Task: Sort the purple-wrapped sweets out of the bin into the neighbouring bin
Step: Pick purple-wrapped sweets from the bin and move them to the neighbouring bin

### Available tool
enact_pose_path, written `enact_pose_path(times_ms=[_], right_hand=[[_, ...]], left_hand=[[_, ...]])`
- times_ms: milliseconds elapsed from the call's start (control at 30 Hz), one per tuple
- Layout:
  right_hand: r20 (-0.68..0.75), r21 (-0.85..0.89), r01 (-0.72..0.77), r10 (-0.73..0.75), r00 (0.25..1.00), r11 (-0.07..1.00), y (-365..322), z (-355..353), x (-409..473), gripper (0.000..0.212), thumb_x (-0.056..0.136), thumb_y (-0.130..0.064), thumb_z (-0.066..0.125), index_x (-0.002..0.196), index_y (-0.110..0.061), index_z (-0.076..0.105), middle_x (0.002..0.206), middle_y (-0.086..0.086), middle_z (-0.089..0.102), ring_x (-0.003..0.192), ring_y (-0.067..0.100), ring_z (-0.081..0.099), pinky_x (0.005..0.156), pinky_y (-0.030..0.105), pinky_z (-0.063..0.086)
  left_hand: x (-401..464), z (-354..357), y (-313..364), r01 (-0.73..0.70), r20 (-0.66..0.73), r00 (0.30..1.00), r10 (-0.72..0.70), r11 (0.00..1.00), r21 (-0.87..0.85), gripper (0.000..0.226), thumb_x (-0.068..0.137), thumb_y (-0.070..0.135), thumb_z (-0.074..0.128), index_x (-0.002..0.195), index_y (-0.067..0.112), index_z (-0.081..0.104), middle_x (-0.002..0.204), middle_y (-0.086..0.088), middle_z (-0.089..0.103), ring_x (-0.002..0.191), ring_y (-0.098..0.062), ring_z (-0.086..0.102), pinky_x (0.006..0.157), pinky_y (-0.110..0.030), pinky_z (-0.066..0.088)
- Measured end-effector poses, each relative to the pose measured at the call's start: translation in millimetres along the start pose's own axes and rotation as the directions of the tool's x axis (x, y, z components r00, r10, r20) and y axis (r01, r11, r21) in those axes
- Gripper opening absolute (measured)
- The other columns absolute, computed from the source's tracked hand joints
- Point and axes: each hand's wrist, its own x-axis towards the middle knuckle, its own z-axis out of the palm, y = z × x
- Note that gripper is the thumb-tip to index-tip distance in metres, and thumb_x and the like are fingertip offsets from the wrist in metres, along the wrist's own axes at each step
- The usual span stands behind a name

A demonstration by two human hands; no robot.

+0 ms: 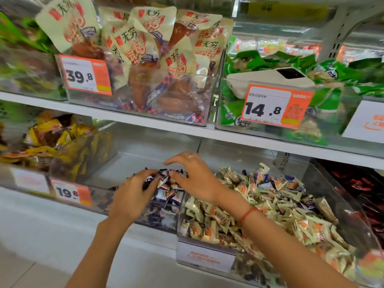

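Two clear bins stand side by side on the lower shelf. The right bin (pixel 332 196) is heaped with cream-and-orange wrapped sweets (pixel 270 206), with some purple-wrapped ones (pixel 264 175) mixed in near the back. The left bin (pixel 128 163) holds a small pile of purple-wrapped sweets (pixel 166 196) at its right side. Both hands are over that pile. My left hand (pixel 133 194) curls its fingers around purple sweets. My right hand (pixel 195 177) pinches at the same cluster with its fingertips, index finger raised. A red string circles the right wrist.
The bin to the left holds yellow snack packs (pixel 52 140) behind a 19.8 price tag (pixel 70 192). On the upper shelf are bins of cream meat packs (pixel 145 59) and green packs (pixel 291 65), with a phone (pixel 274 77) lying on the green ones. Dark red packs (pixel 361 183) fill the far-right bin.
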Motion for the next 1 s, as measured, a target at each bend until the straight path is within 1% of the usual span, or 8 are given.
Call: enact_pose_path(times_ms=[100,200,333,467,567,733,867,1000], right_hand=[[-0.028,0.149,0.085,-0.081,0.996,0.985,3.5,-13.5,-40.8,0.012,0.091,-0.016,0.064,0.099,-0.023,0.07,0.104,-0.007,0.063,0.093,0.006,0.055,0.08,0.013,0.043],[0.086,0.174,0.072,-0.088,0.992,0.982,8.8,-23.9,-63.5,0.015,0.085,-0.016,0.071,0.087,-0.03,0.073,0.113,-0.018,0.059,0.103,-0.002,0.055,0.094,0.021,0.044],[0.162,0.084,0.089,-0.101,0.982,0.993,11.3,-27.5,-72.6,0.018,0.079,-0.029,0.077,0.095,-0.036,0.072,0.107,-0.023,0.051,0.104,-0.003,0.049,0.096,0.028,0.042],[0.325,-0.114,0.157,-0.112,0.939,0.981,14.6,-19.1,-77.0,0.034,0.079,-0.042,0.073,0.112,-0.04,0.068,0.099,-0.019,0.053,0.091,0.003,0.041,0.08,0.016,0.035],[0.319,-0.165,0.194,-0.134,0.938,0.967,9.4,-16.0,-72.0,0.03,0.081,-0.045,0.07,0.11,-0.036,0.07,0.095,-0.019,0.055,0.09,0.002,0.042,0.079,0.009,0.031],[0.194,-0.036,0.063,-0.055,0.979,0.997,14.4,-26.3,-75.1,0.029,0.082,-0.057,0.057,0.092,-0.033,0.069,0.085,-0.016,0.062,0.082,0.001,0.056,0.074,0.022,0.048],[-0.255,0.108,0.016,0.012,0.967,0.994,13.0,-33.6,-69.9,0.036,0.079,-0.059,0.053,0.093,-0.031,0.07,0.079,-0.018,0.063,0.079,0.002,0.059,0.072,0.017,0.048],[-0.339,0.017,0.057,-0.048,0.94,0.998,-8.6,-19.9,-31.9,0.033,0.085,-0.053,0.057,0.095,-0.026,0.072,0.085,-0.016,0.065,0.084,0.001,0.055,0.071,0.019,0.045]], left_hand=[[1.1,-2.5,1.8,-0.088,0.027,0.996,0.086,0.992,0.088,0.043,0.095,0.045,0.047,0.134,0.026,0.053,0.14,0.005,0.05,0.128,-0.018,0.046,0.105,-0.04,0.039],[7.2,-7.6,14.2,-0.179,0.211,0.962,0.172,0.984,0.017,0.042,0.093,0.046,0.053,0.134,0.036,0.051,0.146,0.011,0.039,0.135,-0.012,0.034,0.114,-0.037,0.027],[24.3,-9.4,12.2,-0.15,0.647,0.76,0.067,0.986,0.075,0.052,0.094,0.039,0.053,0.142,0.043,0.032,0.158,0.01,0.013,0.145,-0.014,0.01,0.117,-0.033,0.008],[46.5,-9.7,8.4,-0.185,0.801,0.596,-0.056,0.961,0.205,0.064,0.096,0.049,0.043,0.147,0.047,0.004,0.158,0.013,-0.007,0.146,-0.017,-0.008,0.119,-0.045,0.0],[60.5,-3.3,-3.1,-0.168,0.723,0.679,-0.124,0.934,0.317,0.061,0.097,0.053,0.036,0.149,0.042,0.006,0.16,0.008,-0.001,0.147,-0.021,0.002,0.118,-0.046,0.008],[58.8,-9.3,-25.2,0.014,0.435,0.84,-0.325,0.813,0.582,0.057,0.097,0.059,0.023,0.149,0.037,0.018,0.159,0.004,0.012,0.146,-0.025,0.012,0.114,-0.052,0.011],[41.8,-28.7,-26.5,-0.02,0.222,0.97,-0.102,0.873,0.488,0.052,0.096,0.046,0.044,0.144,0.028,0.036,0.151,-0.001,0.036,0.136,-0.025,0.035,0.109,-0.046,0.031],[15.9,-38.1,-0.3,-0.106,-0.032,0.991,0.127,0.923,0.371,0.038,0.093,0.026,0.056,0.131,0.023,0.054,0.134,0.003,0.054,0.117,-0.024,0.053,0.094,-0.041,0.045]])
